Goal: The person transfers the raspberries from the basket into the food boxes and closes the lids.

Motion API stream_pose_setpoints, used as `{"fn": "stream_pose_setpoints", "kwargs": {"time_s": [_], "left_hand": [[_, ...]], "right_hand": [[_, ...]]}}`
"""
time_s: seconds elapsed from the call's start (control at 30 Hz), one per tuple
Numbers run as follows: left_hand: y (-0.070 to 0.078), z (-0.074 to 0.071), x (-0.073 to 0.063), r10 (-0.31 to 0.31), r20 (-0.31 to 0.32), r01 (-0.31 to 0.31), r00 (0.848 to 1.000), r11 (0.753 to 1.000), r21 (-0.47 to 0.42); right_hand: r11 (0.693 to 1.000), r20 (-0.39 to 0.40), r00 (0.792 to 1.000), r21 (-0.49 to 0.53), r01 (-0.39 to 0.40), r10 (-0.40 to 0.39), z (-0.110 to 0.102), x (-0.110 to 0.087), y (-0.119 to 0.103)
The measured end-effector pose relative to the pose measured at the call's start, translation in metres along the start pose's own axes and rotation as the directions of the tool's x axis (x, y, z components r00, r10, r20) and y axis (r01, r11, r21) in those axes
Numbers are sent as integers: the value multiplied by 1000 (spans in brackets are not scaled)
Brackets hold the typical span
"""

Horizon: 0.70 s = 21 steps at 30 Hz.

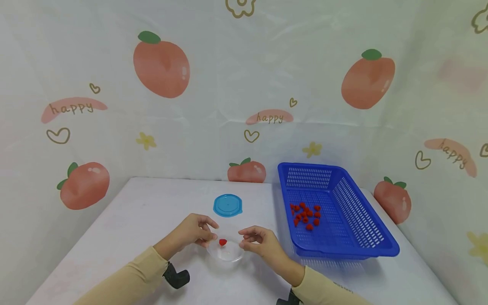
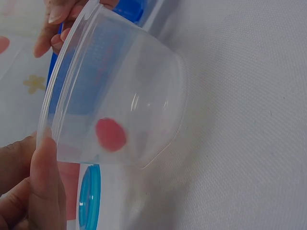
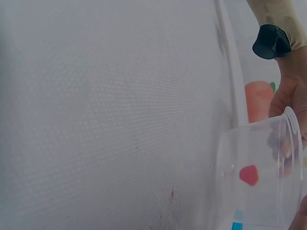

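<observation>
A clear plastic bowl (image 1: pixel 228 253) stands between my hands on the white table. Inside it, against the left side, lies one red raspberry (image 1: pixel 223 242), also visible through the wall in the left wrist view. My left hand (image 1: pixel 193 231) holds the bowl's left rim, its thumb and fingers (image 2: pixel 45 177) on either side of the edge. On the opposite rim, my right hand (image 1: pixel 261 242) grips with thumb and forefinger; its exact contact is partly hidden. Just beyond the bowl, a blue lid (image 1: pixel 227 205) lies flat.
To the right stands a blue slotted basket (image 1: pixel 347 248), with several red raspberries (image 1: pixel 305 214) along its left side. A white cloth (image 1: pixel 213 84) printed with fruit hangs behind the table. Black wrist cameras (image 1: pixel 176 276) sit on both wrists.
</observation>
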<state>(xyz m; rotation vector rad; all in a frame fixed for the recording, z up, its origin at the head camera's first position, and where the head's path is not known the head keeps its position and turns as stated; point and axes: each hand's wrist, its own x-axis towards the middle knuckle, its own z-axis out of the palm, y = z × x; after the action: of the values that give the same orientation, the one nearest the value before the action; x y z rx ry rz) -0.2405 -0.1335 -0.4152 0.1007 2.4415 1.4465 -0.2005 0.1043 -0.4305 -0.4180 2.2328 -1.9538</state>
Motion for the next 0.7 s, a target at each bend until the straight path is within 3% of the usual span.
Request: {"fn": "stream_pose_setpoints", "kwargs": {"time_s": [0.33, 0.7], "left_hand": [[-2, -2, 0, 30, 25, -29, 999, 999, -15], [0, 0, 0, 11, 3, -11, 1000, 1000, -4]], "right_hand": [[1000, 5, 1000, -7, 3, -2, -1, 1, 3], [999, 36, 999, 29, -24, 23, -4, -1, -4]]}}
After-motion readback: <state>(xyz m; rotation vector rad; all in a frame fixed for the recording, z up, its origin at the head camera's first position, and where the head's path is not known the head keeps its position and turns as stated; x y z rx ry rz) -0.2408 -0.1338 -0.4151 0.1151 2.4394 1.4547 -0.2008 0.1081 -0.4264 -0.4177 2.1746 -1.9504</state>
